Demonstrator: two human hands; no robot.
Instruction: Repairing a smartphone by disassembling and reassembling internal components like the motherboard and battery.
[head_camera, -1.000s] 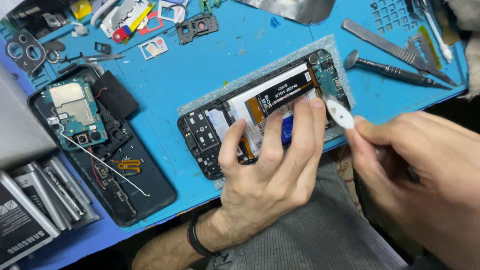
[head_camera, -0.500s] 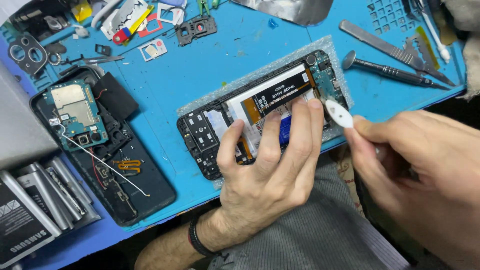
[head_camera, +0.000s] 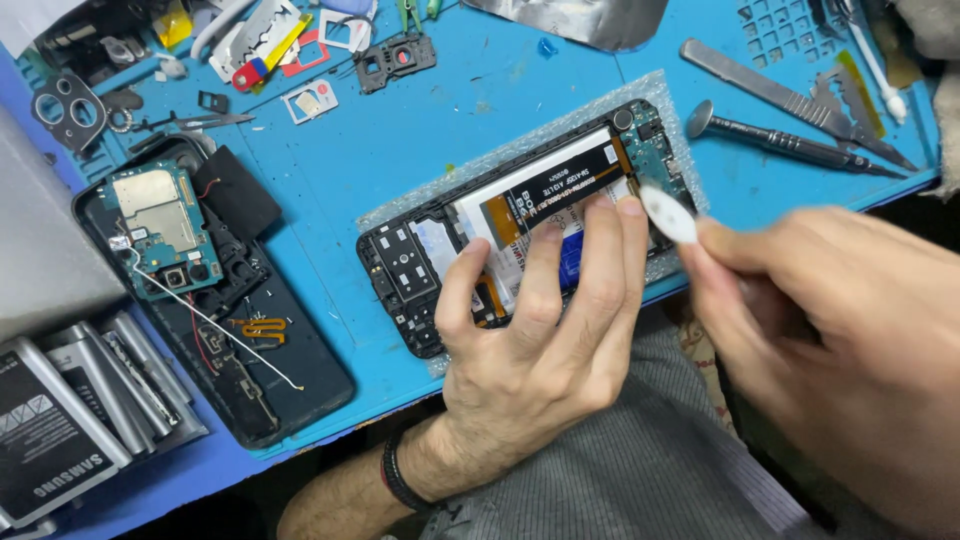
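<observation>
A: Where is the phone?

B: It lies open on bubble wrap, on the blue table. The left hand presses spread fingers on the battery.

A: And the right hand?

B: It pinches a white plastic pry tool, with the flat rounded tip at the battery's edge. I think the step is loosening the battery. The next move needs a gentle, shallow push; the battery is thin and soft.
</observation>
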